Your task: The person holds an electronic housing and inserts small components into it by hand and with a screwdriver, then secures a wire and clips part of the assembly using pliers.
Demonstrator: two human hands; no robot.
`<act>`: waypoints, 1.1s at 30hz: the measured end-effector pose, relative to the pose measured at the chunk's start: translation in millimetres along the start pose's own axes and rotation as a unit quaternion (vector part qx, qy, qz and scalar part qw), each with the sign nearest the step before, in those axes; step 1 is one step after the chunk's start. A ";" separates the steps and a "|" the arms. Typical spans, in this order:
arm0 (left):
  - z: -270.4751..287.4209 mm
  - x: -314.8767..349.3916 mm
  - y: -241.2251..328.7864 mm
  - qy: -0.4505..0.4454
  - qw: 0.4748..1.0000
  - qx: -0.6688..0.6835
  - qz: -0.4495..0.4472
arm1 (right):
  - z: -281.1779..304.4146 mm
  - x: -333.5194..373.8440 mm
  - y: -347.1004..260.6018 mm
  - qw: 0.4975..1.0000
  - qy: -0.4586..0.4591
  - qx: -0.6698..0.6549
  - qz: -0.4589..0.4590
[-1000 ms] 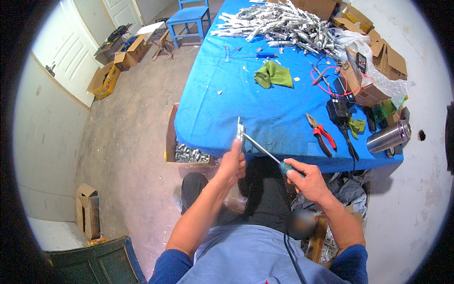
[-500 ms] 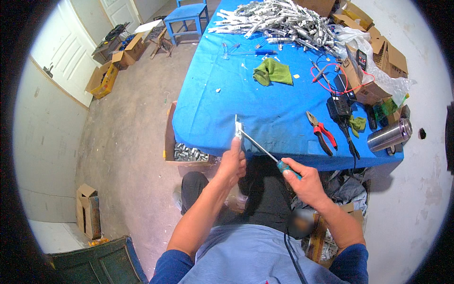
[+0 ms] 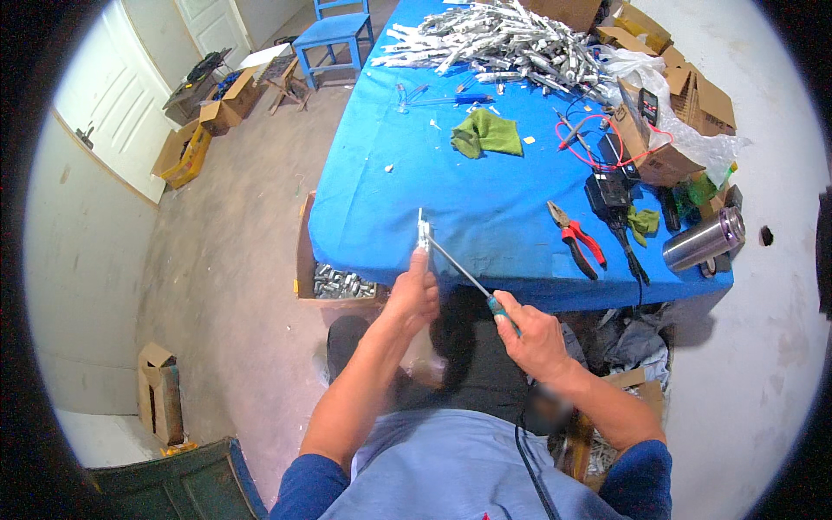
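Observation:
My left hand [image 3: 416, 290] is closed around a small white-and-silver metal part [image 3: 423, 234], its thumb lying along it and a thin rod sticking up from its top. This part stands at the near edge of the blue-covered table [image 3: 364, 199]. Wrapped round the teal handle of a screwdriver [image 3: 464, 271] is my right hand [image 3: 530, 334]. The screwdriver's shaft slants up to the left, and its tip meets the side of the part. Fingers hide the lower end of the part.
Pliers with red-and-black handles [image 3: 575, 240] lie to the right, near a steel flask [image 3: 704, 240] and a black power adapter [image 3: 611, 191]. A green cloth [image 3: 487, 133] sits further back, before a heap of white-silver parts [image 3: 511, 39]. A carton of metal pieces [image 3: 342, 283] stands below the left edge.
The whole view has shifted slightly, so the table and things on it appear a little further left. Both hands keep their grips, and the screwdriver tip stays against the part.

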State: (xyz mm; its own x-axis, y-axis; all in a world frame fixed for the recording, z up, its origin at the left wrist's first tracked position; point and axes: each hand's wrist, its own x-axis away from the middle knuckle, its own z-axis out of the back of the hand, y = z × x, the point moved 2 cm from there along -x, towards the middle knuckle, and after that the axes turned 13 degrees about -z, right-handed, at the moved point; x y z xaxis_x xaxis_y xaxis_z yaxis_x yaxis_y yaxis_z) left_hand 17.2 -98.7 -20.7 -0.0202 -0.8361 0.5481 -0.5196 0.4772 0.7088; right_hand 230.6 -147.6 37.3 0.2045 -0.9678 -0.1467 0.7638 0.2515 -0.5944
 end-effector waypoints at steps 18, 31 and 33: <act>1.5 0.8 -1.0 -0.003 1.000 0.018 0.003 | 7.0 -10.3 -1.4 0.995 -0.037 -0.064 -0.064; 2.3 3.1 1.1 0.010 1.000 0.002 0.009 | 5.9 -9.9 13.0 0.997 -0.015 -0.068 -0.024; 4.1 5.1 -0.8 0.002 1.000 0.000 -0.001 | 26.7 -12.1 15.3 0.951 -0.117 -0.204 -0.203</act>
State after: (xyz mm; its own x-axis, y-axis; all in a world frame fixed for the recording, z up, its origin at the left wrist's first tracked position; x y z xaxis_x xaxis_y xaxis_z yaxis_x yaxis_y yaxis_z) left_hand 14.0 -104.4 -20.3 -0.0166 -0.8360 0.5485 -0.5202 0.4757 0.7093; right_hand 256.2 -131.8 51.1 0.1105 -0.9440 0.3109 0.5172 -0.2125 -0.8291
